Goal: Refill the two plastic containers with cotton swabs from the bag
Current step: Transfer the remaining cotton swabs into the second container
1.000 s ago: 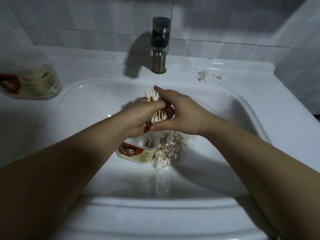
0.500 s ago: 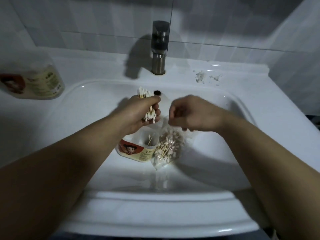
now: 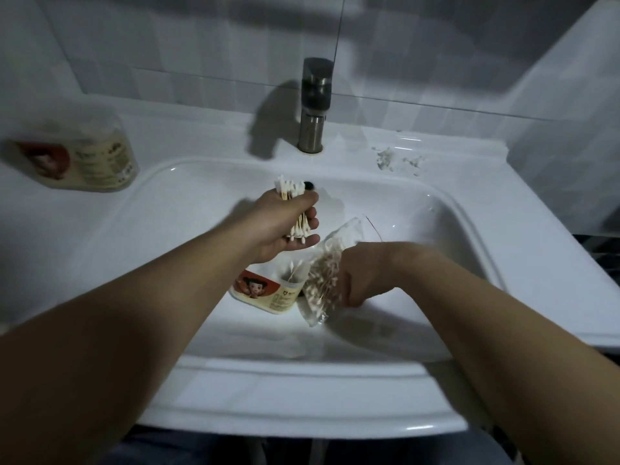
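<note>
My right hand (image 3: 365,276) is turned knuckles-up against the right edge of the clear bag (image 3: 327,280). Its fingers curl under and out of sight, so I cannot tell whether they pinch the plastic or only press it. My left hand (image 3: 285,223) is clenched round a bundle of cotton swabs (image 3: 295,209), whose white tips stick out above and below my fist. My left wrist covers the near rim of the open container (image 3: 268,290). The second container (image 3: 84,159) is blurred; I cannot make out its contents.

The open container stands in the basin just below my left hand, touching the bag. It has a cartoon face on its label and only a few swabs leaning inside. The bag holds a loose heap of swabs, and its open mouth points away from me. The second container sits well apart, on the counter at the far left.

The white sink (image 3: 463,213) is dimly lit, with a dark overflow hole (image 3: 308,185) just behind my fist. A metal faucet (image 3: 315,105) rises at the back, white crumbs (image 3: 399,159) lie on the ledge to its right, and pale wall tiles (image 3: 201,62) stand behind.
</note>
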